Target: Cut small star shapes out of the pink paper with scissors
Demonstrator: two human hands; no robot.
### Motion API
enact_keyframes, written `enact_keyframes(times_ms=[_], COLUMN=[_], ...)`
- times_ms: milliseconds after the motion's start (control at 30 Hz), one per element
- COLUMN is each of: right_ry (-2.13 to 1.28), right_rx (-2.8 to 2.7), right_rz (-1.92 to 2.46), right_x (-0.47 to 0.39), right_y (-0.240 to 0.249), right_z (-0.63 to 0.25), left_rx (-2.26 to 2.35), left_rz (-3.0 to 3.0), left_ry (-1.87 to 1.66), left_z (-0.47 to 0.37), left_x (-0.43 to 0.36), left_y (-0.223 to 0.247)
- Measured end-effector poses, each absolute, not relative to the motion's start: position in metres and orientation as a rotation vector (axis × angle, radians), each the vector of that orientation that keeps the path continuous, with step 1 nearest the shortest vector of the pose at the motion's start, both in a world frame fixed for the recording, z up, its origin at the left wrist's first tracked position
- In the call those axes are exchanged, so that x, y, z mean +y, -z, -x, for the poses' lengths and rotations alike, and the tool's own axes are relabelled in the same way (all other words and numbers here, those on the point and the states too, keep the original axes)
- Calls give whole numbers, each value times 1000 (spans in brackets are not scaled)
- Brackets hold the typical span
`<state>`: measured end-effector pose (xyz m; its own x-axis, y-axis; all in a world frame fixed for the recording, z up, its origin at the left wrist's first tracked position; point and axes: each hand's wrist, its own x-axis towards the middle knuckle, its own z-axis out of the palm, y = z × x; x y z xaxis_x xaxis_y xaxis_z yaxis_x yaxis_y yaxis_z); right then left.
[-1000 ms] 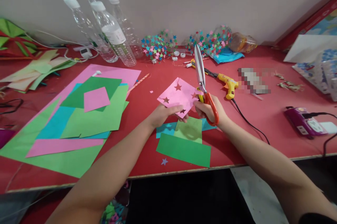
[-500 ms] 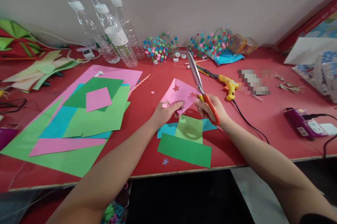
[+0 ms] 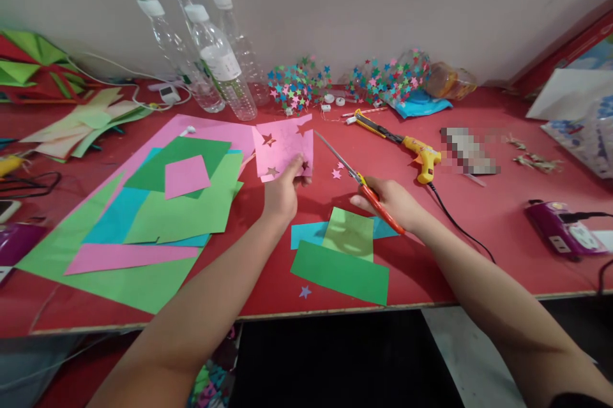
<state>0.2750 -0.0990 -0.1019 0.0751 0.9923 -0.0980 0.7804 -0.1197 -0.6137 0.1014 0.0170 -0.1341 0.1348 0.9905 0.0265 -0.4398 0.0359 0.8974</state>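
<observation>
My left hand [image 3: 283, 192] pinches the lower edge of a pink paper sheet [image 3: 285, 151], held up off the table with star-shaped holes cut through it. In my right hand [image 3: 390, 200] is a pair of scissors [image 3: 366, 191] with orange handles, the blades pointing up and left, apart from the paper. Small pink paper stars [image 3: 337, 173] lie on the table just beyond the blades. Below my hands rest a dark green paper strip [image 3: 341, 274], a light green piece [image 3: 352, 229] and a blue strip [image 3: 306, 235]. A purple star [image 3: 305, 292] lies near the table's front edge.
Stacked coloured paper [image 3: 191, 210] covers the left side. Plastic bottles [image 3: 223, 69] and star-covered clear objects [image 3: 297, 85] stand along the wall. A yellow glue gun [image 3: 421, 156] with its cord, a purple power socket [image 3: 565, 228] and a blue packet [image 3: 421, 105] are on the right.
My left hand has moved the pink paper left and up, away from the scissors. The scissors now tilt further left. Pink stars now show on the table between my hands.
</observation>
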Motion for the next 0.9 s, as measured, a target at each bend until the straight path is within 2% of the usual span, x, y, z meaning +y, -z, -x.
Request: enact_keyframes(times_ms=[200,500,900], right_ry=[-850,-1161,-1218], right_rx=[-1835,-1642,-1566], right_rz=[1852,1695,1671], right_x=[-102,-105,-106], right_y=[107,97,93], right_z=[-274,-265,-259], left_rx=[708,683,760], left_rz=[-1084,-1169,-1233], left_ry=[-1193,-1133,-1134], left_z=[-100,-100,-98], left_x=[11,0,-2], left_y=[132,127,128])
